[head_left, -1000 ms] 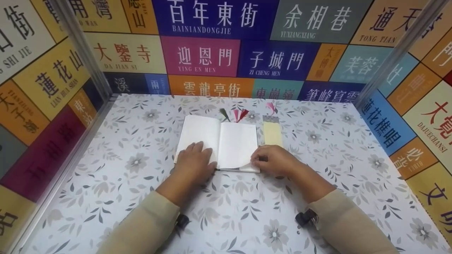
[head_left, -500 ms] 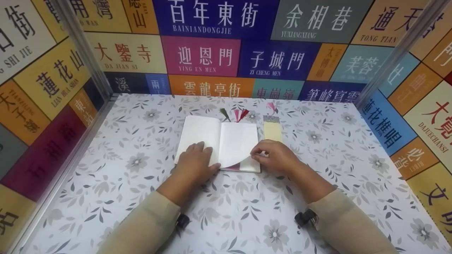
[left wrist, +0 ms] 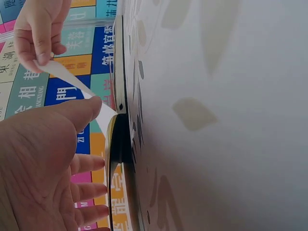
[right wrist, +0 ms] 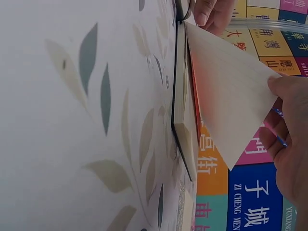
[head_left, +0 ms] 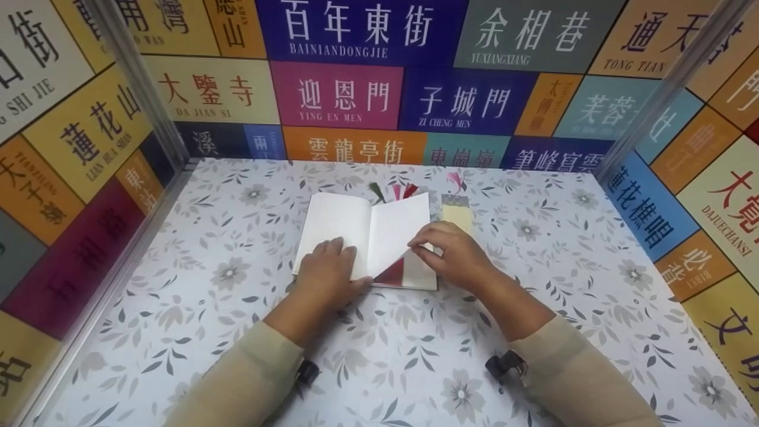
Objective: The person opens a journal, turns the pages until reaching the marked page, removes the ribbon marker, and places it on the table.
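Note:
An open notebook (head_left: 339,219) with blank white pages lies on the table. My left hand (head_left: 326,270) rests on its left page, fingers extended, the thumb near the spine. At the lower outer corner of a right-hand page (head_left: 396,228), my right hand (head_left: 455,261) pinches the paper between thumb and fingers. That page is raised off the block and bends toward the left; the right wrist view shows it standing away as a slanted sheet (right wrist: 231,91). Under it lies a flat red bookmark (head_left: 391,273), partly covered. Green (head_left: 376,191), pink (head_left: 397,192) and red tassels (head_left: 409,190) stick out past the top edge.
Right of the notebook lies a pale yellow bookmark (head_left: 456,216) with a grey top and a pink tassel (head_left: 455,182), partly behind my right hand. A floral cloth (head_left: 231,273) covers the table. Panels with printed characters (head_left: 344,95) wall it in.
My right hand has lifted the page's lower corner and moved it up and left. More of the red bookmark beneath shows now. The left hand stays nearly still on the left page.

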`<action>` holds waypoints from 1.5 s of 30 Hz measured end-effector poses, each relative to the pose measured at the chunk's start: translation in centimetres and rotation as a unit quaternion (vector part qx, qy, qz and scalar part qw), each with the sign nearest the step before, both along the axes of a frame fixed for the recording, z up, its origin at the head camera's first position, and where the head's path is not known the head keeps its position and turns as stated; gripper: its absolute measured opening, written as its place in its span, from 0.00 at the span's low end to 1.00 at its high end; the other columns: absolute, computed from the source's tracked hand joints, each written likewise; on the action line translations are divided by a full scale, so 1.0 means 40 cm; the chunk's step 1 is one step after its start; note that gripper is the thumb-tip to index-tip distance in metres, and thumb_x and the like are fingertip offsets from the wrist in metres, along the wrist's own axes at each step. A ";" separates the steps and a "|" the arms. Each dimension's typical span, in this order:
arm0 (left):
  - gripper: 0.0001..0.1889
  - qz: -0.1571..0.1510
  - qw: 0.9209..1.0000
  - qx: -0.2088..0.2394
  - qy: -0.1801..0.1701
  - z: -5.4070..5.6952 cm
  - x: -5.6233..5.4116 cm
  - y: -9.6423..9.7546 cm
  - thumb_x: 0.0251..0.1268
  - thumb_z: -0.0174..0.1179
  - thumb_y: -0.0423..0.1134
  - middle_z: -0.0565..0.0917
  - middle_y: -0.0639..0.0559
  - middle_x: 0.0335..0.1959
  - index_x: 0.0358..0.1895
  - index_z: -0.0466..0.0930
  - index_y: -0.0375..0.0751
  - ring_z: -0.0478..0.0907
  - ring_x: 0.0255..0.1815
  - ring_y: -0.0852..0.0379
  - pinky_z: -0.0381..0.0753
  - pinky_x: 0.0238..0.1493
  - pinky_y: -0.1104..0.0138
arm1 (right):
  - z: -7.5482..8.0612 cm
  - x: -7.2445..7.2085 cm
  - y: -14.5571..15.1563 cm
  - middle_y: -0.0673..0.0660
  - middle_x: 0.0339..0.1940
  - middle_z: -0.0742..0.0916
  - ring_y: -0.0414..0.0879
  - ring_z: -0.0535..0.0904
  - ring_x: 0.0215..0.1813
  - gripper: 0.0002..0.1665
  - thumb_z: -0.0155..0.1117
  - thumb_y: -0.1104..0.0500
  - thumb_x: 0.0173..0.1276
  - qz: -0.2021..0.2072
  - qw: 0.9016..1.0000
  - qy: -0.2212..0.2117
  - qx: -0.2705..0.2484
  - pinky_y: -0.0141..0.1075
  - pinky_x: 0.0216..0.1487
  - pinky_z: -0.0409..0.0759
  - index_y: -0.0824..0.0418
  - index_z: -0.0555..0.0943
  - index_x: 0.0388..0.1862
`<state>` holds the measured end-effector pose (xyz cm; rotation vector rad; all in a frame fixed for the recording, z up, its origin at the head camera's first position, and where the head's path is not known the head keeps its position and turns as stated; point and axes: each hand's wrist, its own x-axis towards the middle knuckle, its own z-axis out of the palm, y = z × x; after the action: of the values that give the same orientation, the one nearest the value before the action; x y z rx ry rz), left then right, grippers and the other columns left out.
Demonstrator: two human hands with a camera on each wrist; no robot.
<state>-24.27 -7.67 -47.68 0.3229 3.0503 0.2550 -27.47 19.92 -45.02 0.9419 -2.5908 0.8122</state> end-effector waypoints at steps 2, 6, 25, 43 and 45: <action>0.42 0.002 1.000 0.001 -0.001 0.000 0.001 0.001 0.71 0.61 0.69 0.69 0.40 0.82 0.78 0.70 0.44 0.66 0.82 0.38 0.71 0.79 0.40 | 0.004 0.001 -0.009 0.49 0.48 0.91 0.48 0.86 0.57 0.06 0.72 0.58 0.76 0.002 1.000 0.007 -0.004 0.44 0.63 0.86 0.50 0.92 0.47; 0.44 0.006 1.000 0.003 -0.002 0.001 0.000 0.004 0.69 0.62 0.70 0.69 0.41 0.81 0.78 0.71 0.44 0.67 0.81 0.38 0.73 0.78 0.40 | 0.014 0.000 -0.028 0.51 0.47 0.91 0.49 0.85 0.56 0.06 0.71 0.59 0.76 0.015 0.999 0.025 -0.015 0.44 0.63 0.86 0.52 0.92 0.48; 0.48 0.013 1.000 0.004 -0.005 -0.001 -0.001 0.009 0.68 0.62 0.72 0.70 0.41 0.81 0.82 0.66 0.46 0.67 0.82 0.38 0.72 0.79 0.40 | 0.049 -0.013 -0.116 0.50 0.47 0.92 0.46 0.86 0.57 0.08 0.71 0.57 0.77 0.048 0.997 0.048 -0.025 0.39 0.68 0.86 0.52 0.93 0.49; 0.61 0.082 0.990 0.109 0.042 0.009 -0.014 0.008 0.66 0.74 0.56 0.57 0.42 0.87 0.90 0.36 0.57 0.65 0.83 0.38 0.72 0.81 0.42 | 0.034 -0.031 -0.103 0.53 0.58 0.89 0.51 0.83 0.66 0.11 0.70 0.57 0.77 0.011 0.999 -0.017 -0.030 0.46 0.75 0.82 0.54 0.92 0.54; 0.64 0.086 0.990 0.103 0.047 0.011 -0.015 0.007 0.65 0.75 0.55 0.47 0.44 0.91 0.90 0.32 0.61 0.56 0.88 0.38 0.67 0.83 0.41 | 0.032 -0.038 -0.096 0.52 0.59 0.88 0.51 0.82 0.67 0.13 0.69 0.55 0.77 -0.014 0.998 -0.053 -0.032 0.47 0.73 0.83 0.53 0.90 0.57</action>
<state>-24.85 -7.39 -47.23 0.0829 3.1539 0.5835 -28.98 16.08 -43.74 0.8641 -2.6427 0.9563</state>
